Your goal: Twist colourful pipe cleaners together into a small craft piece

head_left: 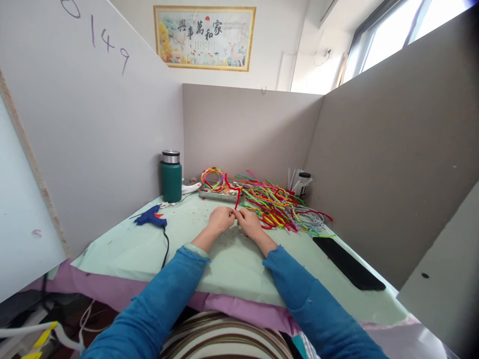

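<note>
A red pipe cleaner (pixel 238 195), bent in a zigzag, rises from between my two hands over the middle of the table. My left hand (pixel 221 219) and my right hand (pixel 247 221) meet at the fingertips, both pinched closed on its lower end. The fingers hide that end. Just behind them sits a metal tray (pixel 215 195) with a ring of coloured pipe cleaners (pixel 202 178) standing in it. To the right of my hands spreads a tangled heap of many-coloured pipe cleaners (pixel 275 199).
A blue glue gun (pixel 150 216) with a black cord lies at the left, before a green bottle (pixel 171 180). At the right rests a flat black object (pixel 349 263). A dark-lidded container (pixel 304 185) stands behind the heap. Grey partitions (pixel 250 129) enclose the table.
</note>
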The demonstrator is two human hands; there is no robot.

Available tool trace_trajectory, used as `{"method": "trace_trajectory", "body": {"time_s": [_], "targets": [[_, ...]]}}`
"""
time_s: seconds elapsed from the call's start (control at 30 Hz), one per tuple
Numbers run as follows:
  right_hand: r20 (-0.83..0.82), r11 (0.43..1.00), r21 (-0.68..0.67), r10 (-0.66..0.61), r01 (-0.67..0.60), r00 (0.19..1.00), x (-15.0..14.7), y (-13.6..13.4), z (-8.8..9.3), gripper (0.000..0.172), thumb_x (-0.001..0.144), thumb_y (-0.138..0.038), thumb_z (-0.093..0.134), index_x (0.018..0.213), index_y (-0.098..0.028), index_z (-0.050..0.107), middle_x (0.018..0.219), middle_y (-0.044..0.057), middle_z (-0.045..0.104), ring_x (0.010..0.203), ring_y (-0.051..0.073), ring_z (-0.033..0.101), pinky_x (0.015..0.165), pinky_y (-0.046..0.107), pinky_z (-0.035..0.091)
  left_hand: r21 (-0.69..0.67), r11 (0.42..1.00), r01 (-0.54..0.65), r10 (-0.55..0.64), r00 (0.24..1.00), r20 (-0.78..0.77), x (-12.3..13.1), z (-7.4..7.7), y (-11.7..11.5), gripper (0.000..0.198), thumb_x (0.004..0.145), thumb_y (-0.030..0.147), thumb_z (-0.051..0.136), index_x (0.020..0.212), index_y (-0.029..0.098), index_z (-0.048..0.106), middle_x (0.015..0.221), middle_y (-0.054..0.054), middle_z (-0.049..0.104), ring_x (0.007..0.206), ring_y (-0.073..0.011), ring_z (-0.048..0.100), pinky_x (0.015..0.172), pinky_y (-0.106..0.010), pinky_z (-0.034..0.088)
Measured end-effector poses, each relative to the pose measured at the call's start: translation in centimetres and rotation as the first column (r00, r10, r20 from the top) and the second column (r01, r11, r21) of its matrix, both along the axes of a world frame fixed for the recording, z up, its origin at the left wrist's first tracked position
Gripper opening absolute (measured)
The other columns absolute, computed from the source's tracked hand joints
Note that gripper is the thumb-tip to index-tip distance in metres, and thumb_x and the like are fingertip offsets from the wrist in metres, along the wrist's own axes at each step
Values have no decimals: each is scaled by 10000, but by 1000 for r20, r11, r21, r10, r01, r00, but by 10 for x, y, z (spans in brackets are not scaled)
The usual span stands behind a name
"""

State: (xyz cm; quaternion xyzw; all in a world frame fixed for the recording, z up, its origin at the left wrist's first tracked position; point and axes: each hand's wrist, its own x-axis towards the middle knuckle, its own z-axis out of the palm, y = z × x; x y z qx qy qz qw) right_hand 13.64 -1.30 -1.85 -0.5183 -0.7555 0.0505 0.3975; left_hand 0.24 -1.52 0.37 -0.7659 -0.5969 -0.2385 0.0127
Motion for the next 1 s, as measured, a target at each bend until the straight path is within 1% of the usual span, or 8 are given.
{"method": "trace_trajectory", "body": {"time_s": [0.4, 0.63, 0.83, 1.0], "targets": [[43, 1000, -17, -3, 4, 999, 0, 2, -1, 452, 899, -460, 367, 620, -175, 580, 624, 26, 614, 624, 130, 535, 588, 218, 326, -35, 999, -6, 5, 1000, -14, 0, 1, -2, 317, 824, 284, 415, 955, 221, 697, 967, -99, 694, 895, -188, 619, 753, -247, 432], [55, 1000, -29, 0, 2, 998, 0, 2, -1, 450, 901, -460, 365, 630, -175, 584, 634, 28, 620, 623, 131, 534, 585, 217, 323, -20, 1000, 13, -14, 999, -33, -1, -2, 1, 325, 820, 287, 405, 943, 220, 699, 952, -100, 697, 886, -195, 623, 740, -255, 435], [73, 1000, -31, 0, 2, 997, 1, 4, -3, 460, 902, -468, 359, 642, -178, 604, 645, 32, 632, 624, 136, 537, 581, 223, 319, -40, 999, 1, -3, 999, -40, -1, -1, -1, 317, 816, 278, 418, 948, 225, 702, 957, -88, 698, 900, -178, 618, 768, -237, 430], [72, 999, -33, 4, -1, 997, 0, 5, -3, 450, 902, -458, 365, 636, -180, 598, 651, 34, 638, 622, 136, 542, 583, 221, 325, -34, 999, 3, -5, 999, -42, -1, -2, 0, 305, 814, 277, 422, 931, 229, 700, 946, -90, 698, 884, -185, 622, 741, -243, 432]]}}
